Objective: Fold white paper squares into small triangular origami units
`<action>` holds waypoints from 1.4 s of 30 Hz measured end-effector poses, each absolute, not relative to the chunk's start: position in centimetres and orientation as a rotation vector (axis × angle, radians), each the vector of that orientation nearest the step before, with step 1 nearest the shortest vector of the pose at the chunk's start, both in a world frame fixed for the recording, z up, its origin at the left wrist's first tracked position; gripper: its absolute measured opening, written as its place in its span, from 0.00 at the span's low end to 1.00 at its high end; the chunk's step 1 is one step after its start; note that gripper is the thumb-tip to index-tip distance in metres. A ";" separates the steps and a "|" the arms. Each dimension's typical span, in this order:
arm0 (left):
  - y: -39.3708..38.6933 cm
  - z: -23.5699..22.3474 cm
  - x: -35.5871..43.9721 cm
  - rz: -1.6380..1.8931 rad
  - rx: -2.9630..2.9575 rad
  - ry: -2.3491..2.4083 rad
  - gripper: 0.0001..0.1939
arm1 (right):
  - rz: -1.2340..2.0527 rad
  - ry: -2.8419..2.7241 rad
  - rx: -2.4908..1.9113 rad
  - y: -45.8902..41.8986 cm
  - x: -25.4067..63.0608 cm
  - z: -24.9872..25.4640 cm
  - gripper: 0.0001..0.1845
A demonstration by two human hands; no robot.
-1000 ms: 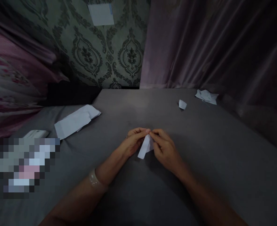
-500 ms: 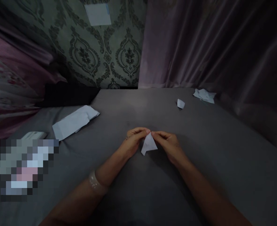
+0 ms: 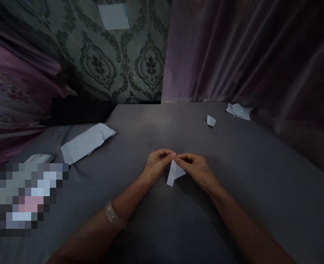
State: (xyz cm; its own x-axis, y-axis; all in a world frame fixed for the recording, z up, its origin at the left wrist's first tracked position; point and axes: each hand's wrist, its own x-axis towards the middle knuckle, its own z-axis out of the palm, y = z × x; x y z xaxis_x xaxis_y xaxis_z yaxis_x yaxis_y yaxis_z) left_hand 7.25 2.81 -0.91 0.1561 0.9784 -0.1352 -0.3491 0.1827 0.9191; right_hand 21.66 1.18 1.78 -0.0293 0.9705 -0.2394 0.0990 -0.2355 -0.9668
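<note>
A small piece of folded white paper [image 3: 172, 173] hangs from my fingertips, its narrow top pinched and its wider end pointing down toward me. My left hand [image 3: 158, 163] is closed, thumb and forefinger pressed on the paper's top left. From the other side my right hand [image 3: 196, 165] pinches the same top, and its thumb covers part of the right flap. The two hands' fingertips nearly meet. A long strip shows on the paper's left, with a pointed flap sticking out to the right behind it.
A stack of white paper sheets [image 3: 85, 143] lies on the grey sheet [image 3: 151, 124] to the left. At the far right are a small folded paper [image 3: 211, 121] and a pile of paper pieces [image 3: 239, 111]. A white device [image 3: 39, 158] sits left, beside a blurred-out patch.
The paper has turned in my fingers: its left strip now shows longer and lower, and the right flap is partly behind my right thumb. My right hand has shifted slightly left.
</note>
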 end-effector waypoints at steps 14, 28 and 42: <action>2.9 0.0 7.2 1.220 0.925 1.042 0.08 | 1.795 -0.970 -1.174 1.8 21.9 -0.2 0.17; 4.2 -1.3 6.2 1.385 0.825 1.129 0.09 | 1.825 -0.849 -1.300 1.6 21.7 -0.4 0.14; 3.8 -2.1 6.1 1.220 1.321 1.245 0.08 | 1.736 -0.667 -1.214 3.0 24.5 1.7 0.08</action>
State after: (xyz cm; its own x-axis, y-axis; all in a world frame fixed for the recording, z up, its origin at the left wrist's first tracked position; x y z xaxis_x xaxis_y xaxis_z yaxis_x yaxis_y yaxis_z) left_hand 6.12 3.79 -2.12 -0.0023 0.9977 0.0670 0.0877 -0.0666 0.9939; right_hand 24.52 2.97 1.71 -0.1256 0.8857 -0.4470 -0.3584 -0.4606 -0.8120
